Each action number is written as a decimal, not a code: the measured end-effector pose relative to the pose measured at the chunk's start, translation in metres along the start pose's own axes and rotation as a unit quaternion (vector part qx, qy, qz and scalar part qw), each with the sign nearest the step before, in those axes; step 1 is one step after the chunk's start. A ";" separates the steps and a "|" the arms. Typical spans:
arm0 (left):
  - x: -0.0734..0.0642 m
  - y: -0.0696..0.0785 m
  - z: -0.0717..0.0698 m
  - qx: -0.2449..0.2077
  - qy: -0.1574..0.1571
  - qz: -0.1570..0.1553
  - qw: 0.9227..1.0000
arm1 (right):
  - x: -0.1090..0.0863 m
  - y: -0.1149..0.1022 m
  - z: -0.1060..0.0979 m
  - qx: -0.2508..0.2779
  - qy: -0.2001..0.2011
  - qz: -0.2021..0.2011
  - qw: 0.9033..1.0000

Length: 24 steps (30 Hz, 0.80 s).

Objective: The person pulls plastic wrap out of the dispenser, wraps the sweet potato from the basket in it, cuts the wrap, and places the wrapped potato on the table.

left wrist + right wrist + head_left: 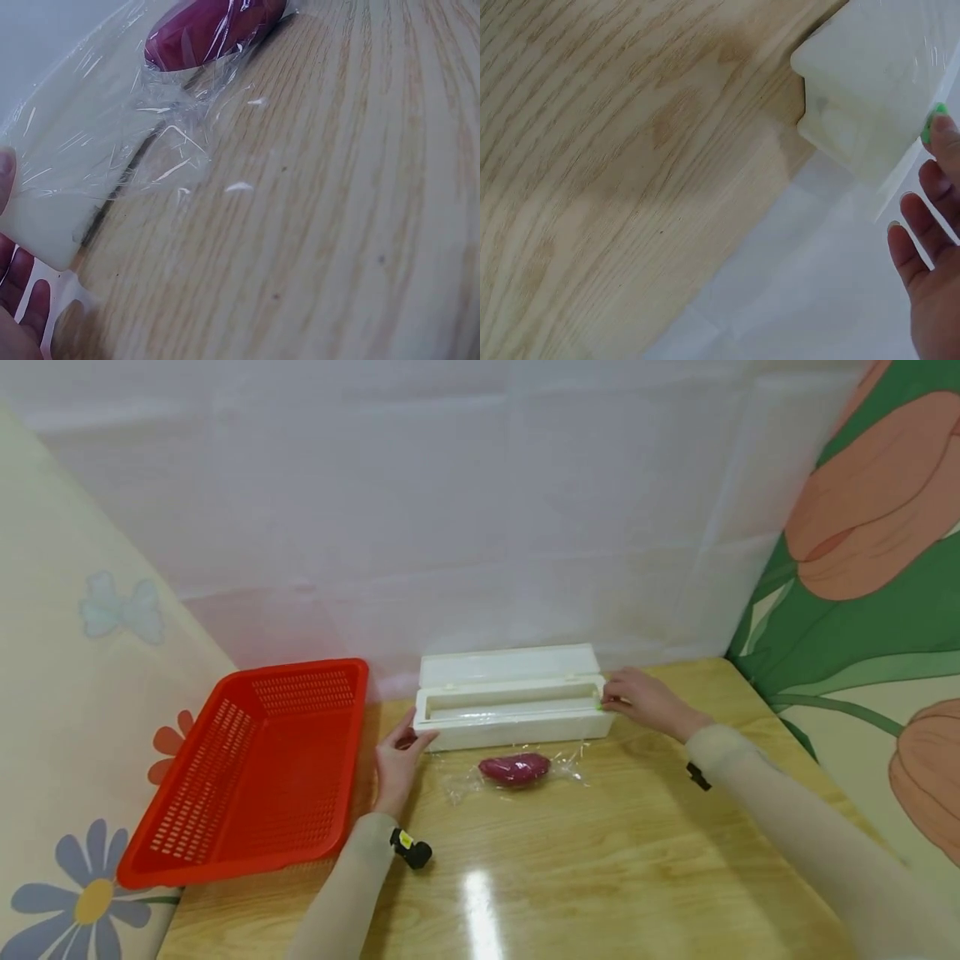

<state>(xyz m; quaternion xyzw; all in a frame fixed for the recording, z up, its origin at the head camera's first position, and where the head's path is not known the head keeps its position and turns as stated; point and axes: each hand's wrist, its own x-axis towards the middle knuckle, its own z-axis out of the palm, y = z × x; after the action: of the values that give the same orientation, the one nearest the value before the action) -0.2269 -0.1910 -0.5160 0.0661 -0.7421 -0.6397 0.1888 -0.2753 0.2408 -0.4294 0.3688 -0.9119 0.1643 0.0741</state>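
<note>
A white cling film dispenser box (517, 731) lies lengthwise at the back of the table, its lid (510, 665) tilted back. My left hand (396, 770) grips the box's left end, thumb at the front face. At the right end, my right hand (651, 700) pinches a small green slider (932, 120) on the top edge, thumb and forefinger together. Clear film (71, 142) drapes over the box front. Just before the box rests a purple sweet potato (515, 769) wrapped in clear film, with the film's loose ends spread to both sides.
A red plastic basket (356, 752) with slotted walls stands to the left, close to my left forearm. Behind the box hangs a white cloth backdrop (480, 510). Patterned panels (877, 677) border the wood-grain table (585, 868) on either side.
</note>
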 end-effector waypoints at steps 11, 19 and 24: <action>-0.002 -0.003 0.000 -0.012 0.000 -0.001 1.000 | -0.009 0.007 0.001 0.034 0.007 0.047 0.998; -0.004 -0.004 -0.001 0.000 -0.005 -0.010 1.000 | -0.011 0.006 0.004 0.076 -0.012 0.122 0.989; -0.007 -0.003 -0.002 -0.011 -0.016 -0.037 0.999 | -0.016 -0.002 0.007 0.072 -0.023 0.141 0.987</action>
<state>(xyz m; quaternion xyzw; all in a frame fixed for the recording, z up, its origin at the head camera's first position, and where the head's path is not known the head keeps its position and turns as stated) -0.2197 -0.1909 -0.5200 0.0812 -0.7349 -0.6554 0.1542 -0.2628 0.2475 -0.4395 0.2446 -0.9419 0.2302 0.0026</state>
